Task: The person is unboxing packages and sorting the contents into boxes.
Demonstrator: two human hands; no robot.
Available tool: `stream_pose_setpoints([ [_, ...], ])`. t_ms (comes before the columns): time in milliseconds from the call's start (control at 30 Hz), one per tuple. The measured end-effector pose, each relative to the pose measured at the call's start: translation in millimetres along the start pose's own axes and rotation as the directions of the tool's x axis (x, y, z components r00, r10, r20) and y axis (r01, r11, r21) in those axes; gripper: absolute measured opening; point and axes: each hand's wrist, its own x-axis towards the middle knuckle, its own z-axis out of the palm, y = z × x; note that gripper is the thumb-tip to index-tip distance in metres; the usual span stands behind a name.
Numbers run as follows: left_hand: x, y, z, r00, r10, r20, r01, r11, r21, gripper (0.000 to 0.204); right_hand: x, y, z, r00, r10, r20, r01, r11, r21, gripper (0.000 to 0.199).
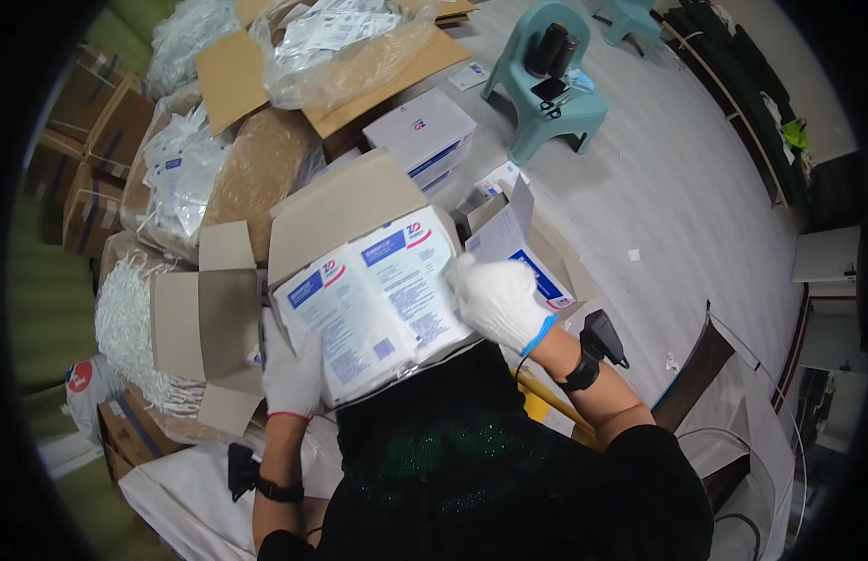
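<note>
My dark-clothed torso blocks the lower edge of the white packets (373, 299) and whatever carries them, so I cannot tell what they rest on. The far sides of both hands are hidden by the packets. Print on them is too small to read.

My left hand (292, 374), in a white glove, comes up from the lower edge with a dark band at the wrist. Its fingers are curled round the near left corner of the packet stack, gripping it from below. My right hand (497, 301), also in a white glove, reaches in from the right, wrist bent, with a dark strap and a small device on the forearm. Its fingers lie closed over the right edge of the stack, pressing on the top packet.

The packets sit over an open cardboard box (265, 280), flaps spread; its inside is hidden. To the left, a clear bag (186, 178) holds more white packets. Farther away, another open carton (331, 56) holds a bagged load. A small white box (518, 248) stands open just beside my right hand. A green stool (546, 103) stands on the floor, dark items on its seat.
</note>
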Motion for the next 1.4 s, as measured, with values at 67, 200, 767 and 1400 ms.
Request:
stream_pose_setpoints([
  [67,16,37,-24,0.965,0.263,-0.018,-0.259,0.959,0.116,0.076,-3,4,9,1.0,-0.005,0.018,0.006,0.998,-0.061,0.015],
  [200,56,92,-23,0.717,0.69,0.103,-0.689,0.678,0.256,0.081,-1,9,10,0.997,-0.06,0.041,0.063,0.994,-0.085,0.02],
  [767,150,140,45,0.634,0.534,0.56,-0.704,0.698,0.131,0.072,288,456,144,0.522,0.853,-0.003,-0.676,0.416,0.609,0.044],
  [1400,176,124,47,0.754,0.374,0.54,-0.589,0.749,0.304,0.072,357,541,218,0.415,0.765,0.492,-0.091,-0.503,0.859,0.024],
])
